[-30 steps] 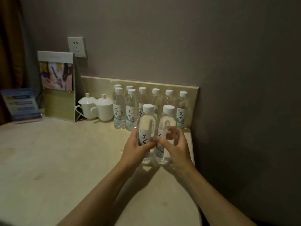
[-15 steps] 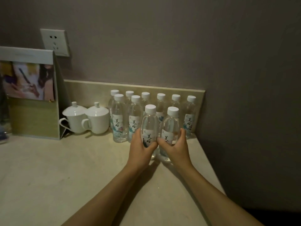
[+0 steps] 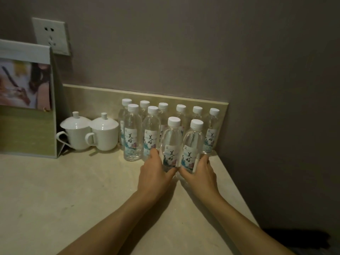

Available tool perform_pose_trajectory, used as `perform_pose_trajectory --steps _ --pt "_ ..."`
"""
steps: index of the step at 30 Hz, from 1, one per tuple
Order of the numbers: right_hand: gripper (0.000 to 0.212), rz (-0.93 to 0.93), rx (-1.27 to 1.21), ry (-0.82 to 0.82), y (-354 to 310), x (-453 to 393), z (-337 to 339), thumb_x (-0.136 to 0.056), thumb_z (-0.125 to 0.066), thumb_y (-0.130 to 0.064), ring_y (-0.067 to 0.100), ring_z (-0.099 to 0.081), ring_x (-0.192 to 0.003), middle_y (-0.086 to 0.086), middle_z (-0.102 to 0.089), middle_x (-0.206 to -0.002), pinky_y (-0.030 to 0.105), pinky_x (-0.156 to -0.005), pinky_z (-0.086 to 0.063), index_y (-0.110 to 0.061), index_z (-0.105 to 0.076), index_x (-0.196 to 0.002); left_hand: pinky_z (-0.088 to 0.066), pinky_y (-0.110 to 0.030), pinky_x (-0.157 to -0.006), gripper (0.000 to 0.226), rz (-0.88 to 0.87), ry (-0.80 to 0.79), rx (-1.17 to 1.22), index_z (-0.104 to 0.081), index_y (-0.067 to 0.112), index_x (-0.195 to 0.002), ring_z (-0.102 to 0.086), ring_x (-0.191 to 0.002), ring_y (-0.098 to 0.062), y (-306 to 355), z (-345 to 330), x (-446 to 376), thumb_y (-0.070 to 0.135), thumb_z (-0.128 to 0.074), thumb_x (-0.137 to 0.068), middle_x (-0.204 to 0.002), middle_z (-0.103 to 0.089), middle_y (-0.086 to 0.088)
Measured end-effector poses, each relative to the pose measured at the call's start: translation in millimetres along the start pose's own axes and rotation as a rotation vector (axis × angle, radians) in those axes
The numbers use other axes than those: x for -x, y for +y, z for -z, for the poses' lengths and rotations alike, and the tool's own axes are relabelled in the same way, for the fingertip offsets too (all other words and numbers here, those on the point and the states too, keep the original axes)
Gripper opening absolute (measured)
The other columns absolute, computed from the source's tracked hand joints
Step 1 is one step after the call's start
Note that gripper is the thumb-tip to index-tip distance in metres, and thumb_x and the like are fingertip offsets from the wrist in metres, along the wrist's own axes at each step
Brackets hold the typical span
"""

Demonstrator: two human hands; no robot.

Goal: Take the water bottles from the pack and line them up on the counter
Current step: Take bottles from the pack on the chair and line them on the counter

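Head view: left hand (image 3: 155, 173) grips the left bottle (image 3: 171, 144) and right hand (image 3: 199, 173) grips the right bottle (image 3: 192, 146) low on their labels, upright side by side on the counter (image 3: 73, 190) before the lined-up bottles (image 3: 131, 133). Clear plastic, white caps, labels reading "美好".

Ten clear water bottles with white caps stand upright on the pale counter (image 3: 92, 190) at its far right corner. Six form the back row (image 3: 181, 115) against the backsplash, two (image 3: 132, 133) stand before its left end, and two nearer ones (image 3: 172, 142) look touching, side by side.
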State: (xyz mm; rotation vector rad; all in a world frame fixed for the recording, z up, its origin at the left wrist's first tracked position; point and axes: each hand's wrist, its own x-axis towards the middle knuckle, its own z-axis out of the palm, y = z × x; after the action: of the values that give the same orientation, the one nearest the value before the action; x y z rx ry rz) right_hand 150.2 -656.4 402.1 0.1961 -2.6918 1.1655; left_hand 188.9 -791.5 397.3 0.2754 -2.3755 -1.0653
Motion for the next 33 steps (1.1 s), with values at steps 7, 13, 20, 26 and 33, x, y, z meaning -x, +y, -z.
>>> perform_pose_trajectory --steps 7,13,20,26,33 --pt "0.057 0.005 0.039 -0.023 -5 -20 -5 -0.083 -0.068 -0.048 0.029 -0.059 -0.114 0.005 -0.058 -0.128 0.040 -0.084 -0.053 -0.020 -0.040 -0.123 -0.056 -0.041 -0.091 0.051 0.070 0.053 -0.009 -0.043 0.015 -0.119 -0.062 -0.115 -0.028 7 -11 -15 0.032 -0.075 -0.084 -0.125 -0.061 -0.007" --pt "0.050 0.013 0.026 -0.077 -3 -32 -3 -0.086 -0.067 -0.045 0.027 -0.060 -0.112 0.006 -0.061 -0.124 0.035 -0.079 -0.050 -0.020 -0.041 -0.119 -0.058 -0.039 -0.089 0.056 0.057 0.134 0.011 -0.039 0.014 -0.121 -0.065 -0.112 -0.027 7 -20 -20 0.029 -0.077 -0.083 -0.123 -0.064 -0.009" --pt "0.053 0.041 0.072 -0.046 -8 -40 -7 -0.089 -0.066 -0.040 0.028 -0.054 -0.117 0.009 -0.049 -0.132 0.040 -0.088 -0.052 -0.015 -0.038 -0.126 -0.056 -0.030 -0.079 0.052 0.095 0.169 0.009 -0.040 0.012 -0.116 -0.067 -0.107 -0.027 10 -28 -27 0.025 -0.077 -0.083 -0.118 -0.066 -0.010" --pt "0.061 0.031 0.080 -0.017 -7 -41 -15 -0.090 -0.064 -0.041 0.029 -0.054 -0.119 0.009 -0.044 -0.137 0.041 -0.091 -0.053 -0.013 -0.035 -0.135 -0.059 -0.037 -0.084 0.050 0.093 0.179 -0.009 -0.037 0.015 -0.115 -0.068 -0.106 -0.025 9 -32 -29 0.026 -0.075 -0.085 -0.119 -0.066 -0.010" --pt "0.062 0.037 0.090 -0.007 -7 -44 -16 -0.090 -0.064 -0.041 0.029 -0.055 -0.118 0.010 -0.047 -0.136 0.036 -0.086 -0.051 -0.010 -0.035 -0.135 -0.059 -0.036 -0.085 0.050 0.080 0.199 -0.025 -0.036 0.014 -0.117 -0.067 -0.108 -0.027 10 -34 -30 0.022 -0.074 -0.086 -0.119 -0.066 -0.011"
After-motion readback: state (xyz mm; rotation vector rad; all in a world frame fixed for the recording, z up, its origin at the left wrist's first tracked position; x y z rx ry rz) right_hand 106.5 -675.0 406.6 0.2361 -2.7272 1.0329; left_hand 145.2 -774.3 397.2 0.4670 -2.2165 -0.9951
